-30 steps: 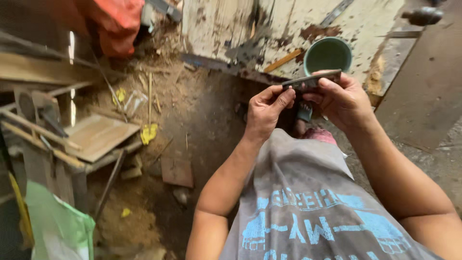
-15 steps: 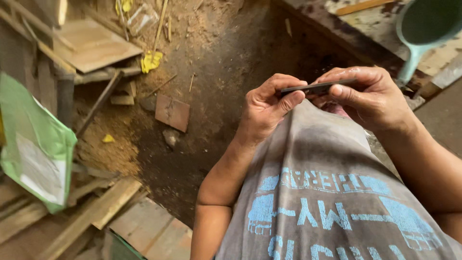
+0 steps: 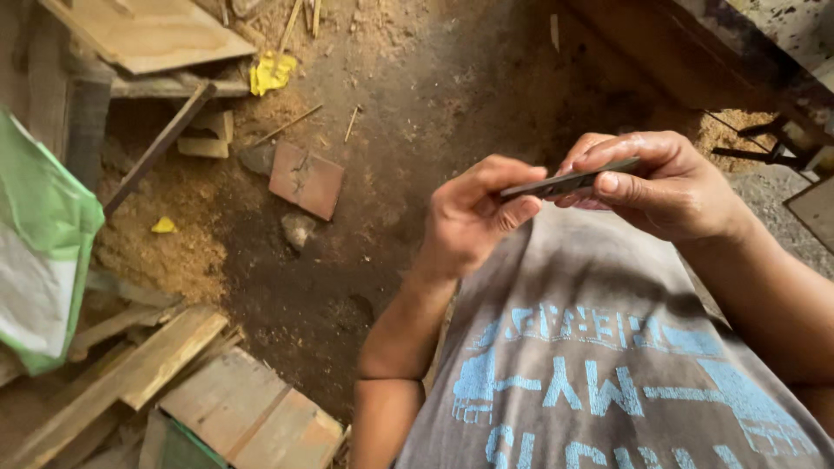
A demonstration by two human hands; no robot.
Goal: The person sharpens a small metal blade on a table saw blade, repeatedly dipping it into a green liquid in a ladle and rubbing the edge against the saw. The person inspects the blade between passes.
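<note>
We see the left hand [image 3: 469, 217] and right hand [image 3: 665, 187] both pinching 1 thin dark metal strip [image 3: 569, 182]; brown tile [image 3: 306, 180] on the floor at 10 o'clock.

My hands, left [image 3: 469, 221] and right [image 3: 660, 187], meet above my grey shirt [image 3: 599, 347], pinching a thin dark strip [image 3: 569, 183] between them, with open air all around. Straight below lies a stretch of bare dirt floor [image 3: 434, 104], open to a reach. To my left the way is crowded: a reddish tile [image 3: 306, 180] and a stone [image 3: 297, 229] on the dirt, a sawdust heap [image 3: 165, 256], stacked planks [image 3: 148, 369], a plywood sheet [image 3: 156, 35] (its edge overhanging) and a green-and-white bag [image 3: 43, 252]. To my right, a dark timber edge [image 3: 695, 65] blocks passage.
</note>
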